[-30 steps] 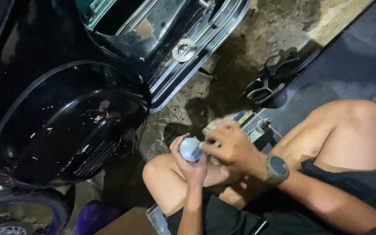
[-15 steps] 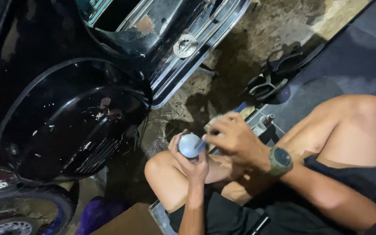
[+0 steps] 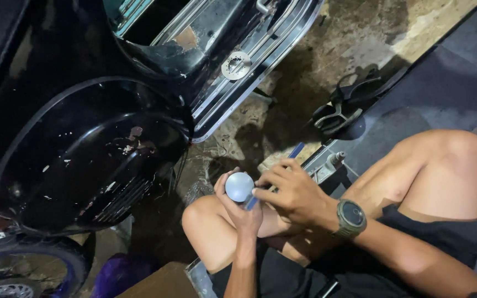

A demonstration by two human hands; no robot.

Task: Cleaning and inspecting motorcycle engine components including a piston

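A: Hands? Part location?
B: Left hand (image 3: 239,207) grips round metal part (image 3: 239,186) above bent knee (image 3: 202,212). Right hand (image 3: 292,190) pinches blue tool (image 3: 296,150) against it.
A: Surroundings?
B: Black scooter panel (image 3: 84,160) left of part; sandals (image 3: 340,110) beyond, on concrete floor (image 3: 305,77).

The scooter's side panel (image 3: 84,165) lies left of the hands. A round metal part (image 3: 239,186) sits between left hand (image 3: 238,209) and right hand (image 3: 293,193); sandals (image 3: 340,110), probably, lie beyond.

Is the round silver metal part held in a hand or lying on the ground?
Held: the left hand grips the round silver metal part above the knee, while the right hand touches it.
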